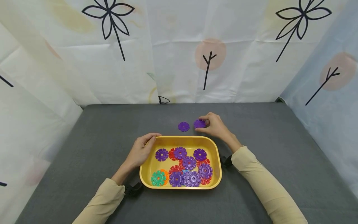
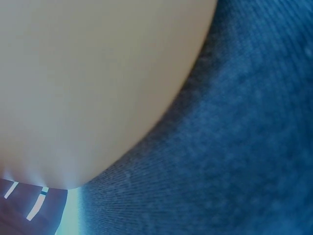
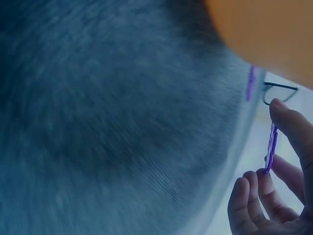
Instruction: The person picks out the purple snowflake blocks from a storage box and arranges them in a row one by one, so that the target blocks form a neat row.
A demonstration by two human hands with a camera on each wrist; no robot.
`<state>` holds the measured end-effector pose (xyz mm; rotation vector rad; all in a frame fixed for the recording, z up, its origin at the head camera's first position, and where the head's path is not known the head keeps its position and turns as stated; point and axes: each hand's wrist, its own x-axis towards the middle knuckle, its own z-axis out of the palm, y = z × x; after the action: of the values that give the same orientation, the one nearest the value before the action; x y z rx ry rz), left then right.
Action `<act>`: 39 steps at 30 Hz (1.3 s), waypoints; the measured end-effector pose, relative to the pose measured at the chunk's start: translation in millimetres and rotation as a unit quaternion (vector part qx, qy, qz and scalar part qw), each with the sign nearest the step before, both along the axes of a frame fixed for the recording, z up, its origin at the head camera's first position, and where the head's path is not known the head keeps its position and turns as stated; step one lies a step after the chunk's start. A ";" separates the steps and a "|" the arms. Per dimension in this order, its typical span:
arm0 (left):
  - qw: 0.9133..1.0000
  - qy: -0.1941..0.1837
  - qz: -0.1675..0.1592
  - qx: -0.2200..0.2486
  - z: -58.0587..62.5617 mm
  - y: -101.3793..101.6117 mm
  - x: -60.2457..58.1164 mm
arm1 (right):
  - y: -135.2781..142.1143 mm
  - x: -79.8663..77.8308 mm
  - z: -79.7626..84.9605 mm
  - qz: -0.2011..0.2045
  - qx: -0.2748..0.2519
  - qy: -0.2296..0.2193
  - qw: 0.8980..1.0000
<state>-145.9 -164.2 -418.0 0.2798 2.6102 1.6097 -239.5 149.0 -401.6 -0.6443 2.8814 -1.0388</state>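
My left hand (image 1: 140,151) grips the far left corner of a yellow plastic tray (image 1: 179,188), with the thumb near the rim. Just beyond the tray's far edge, my right hand (image 1: 214,127) pinches a purple notched disc (image 1: 199,124) between thumb and fingers. The right wrist view shows this held disc (image 3: 271,147) edge-on. To its left, another purple notched disc (image 1: 183,126) lies flat on the grey table. Inside the tray are several more purple discs (image 1: 162,155), red ones (image 1: 175,169) partly covered, and a green disc (image 1: 158,178) overlapping an orange one.
Grey cloth covers the table (image 1: 112,124). A white printed curtain (image 1: 179,71) hangs along its far edge, and more cloth hangs at both sides. A pale tray wall (image 2: 98,88) fills much of the left wrist view. Black straps are on both wrists.
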 end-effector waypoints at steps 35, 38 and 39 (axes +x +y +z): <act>1.000 0.006 0.006 0.007 -1.7 2.2 0.8 | -1.7 -10.2 -7.4 0.009 0.070 -0.086 0.994; 1.000 0.008 0.008 0.007 -2.5 2.3 1.0 | -3.6 -10.3 -7.9 0.013 0.070 -0.083 0.994; 1.000 0.009 0.009 0.008 -2.5 2.4 0.9 | -4.3 -10.3 -8.1 0.015 0.070 -0.081 0.994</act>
<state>-145.0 -161.8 -420.5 0.2749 2.6223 1.6416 -249.8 144.7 -409.7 -0.5637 2.7640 -0.8355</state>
